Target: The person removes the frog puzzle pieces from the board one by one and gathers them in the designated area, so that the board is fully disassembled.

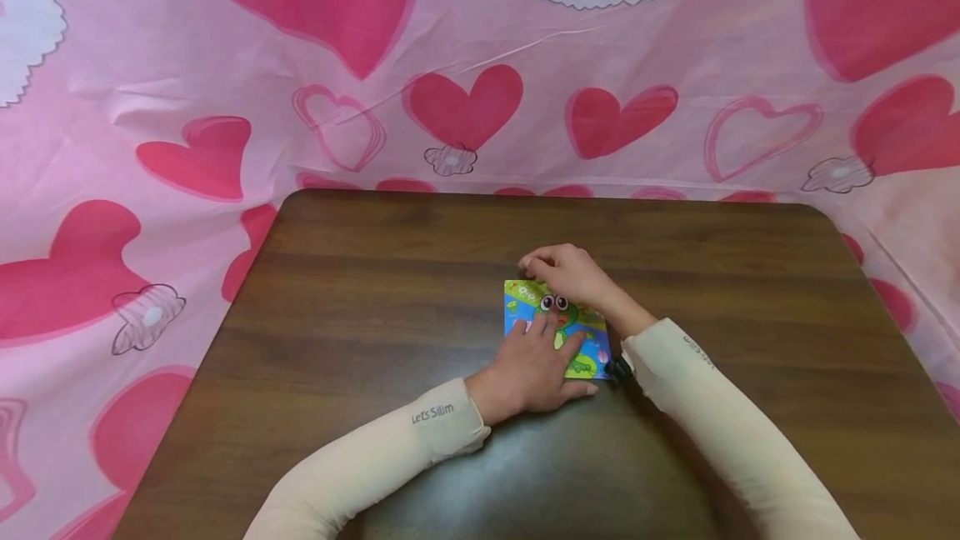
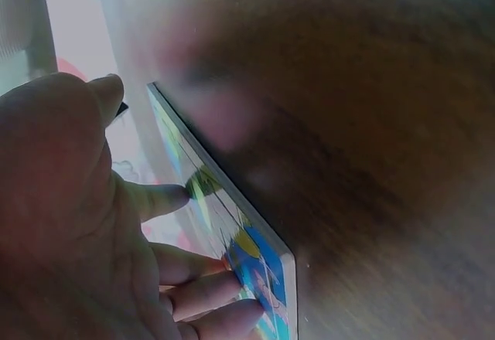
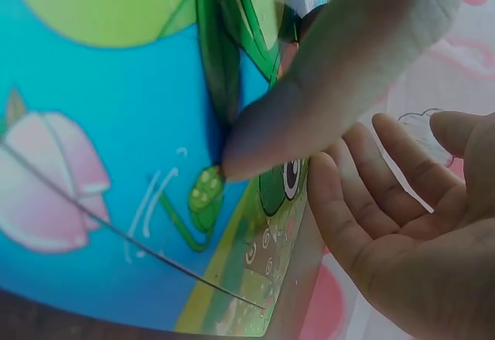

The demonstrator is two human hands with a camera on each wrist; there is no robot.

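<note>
A square, thick-edged picture board [image 1: 596, 346] with a cartoon frog lies flat on the brown table. Thin dark lines cross its printed face [image 3: 139, 100] in the right wrist view. My left hand [image 1: 531, 365] rests on the board from the near side, fingers spread and fairly straight. In the left wrist view, that hand's fingertips [image 2: 251, 313] touch the printed surface. Beyond the board's far edge is my right hand [image 1: 573, 275], its fingers loosely bent. Nothing shows between those fingers in the right wrist view, where a finger of the left hand [image 3: 309, 93] crosses in front.
The wooden table [image 1: 360, 290] has rounded far corners and extends around the board. A pink cloth [image 1: 525, 40] with hearts hangs behind it and along the sides. A small black device [image 1: 618, 370] sits at the right wrist, close to the board's near right corner.
</note>
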